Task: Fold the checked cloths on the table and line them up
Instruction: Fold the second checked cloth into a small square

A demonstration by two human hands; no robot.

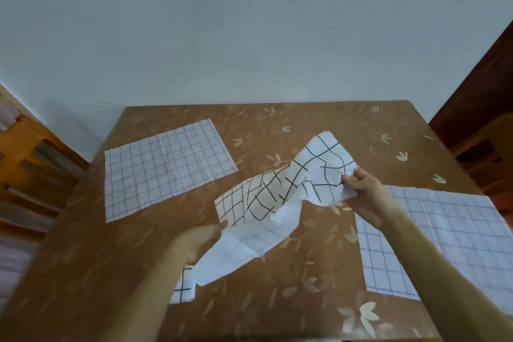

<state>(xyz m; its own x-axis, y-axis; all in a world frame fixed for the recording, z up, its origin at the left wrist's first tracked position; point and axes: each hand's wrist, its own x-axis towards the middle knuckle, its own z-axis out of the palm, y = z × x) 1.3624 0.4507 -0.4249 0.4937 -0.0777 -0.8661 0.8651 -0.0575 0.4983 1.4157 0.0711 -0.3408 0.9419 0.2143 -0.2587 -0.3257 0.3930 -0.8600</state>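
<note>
Both hands grip the crumpled checked cloth (280, 203) mid-table: right hand (361, 189) pinches its far right edge, fingers curled round the fabric; left hand (200, 239) holds the near left edge (motion blur, finger detail unclear). Cloth is lifted and twisted between them, bold black grid on one face, faint grid on the other, its tail trailing down to the table (277, 300). Flat faint-checked cloth (163, 166) lies spread far left. Another faint-checked cloth (444, 236) lies spread at right, partly under the right forearm.
</note>
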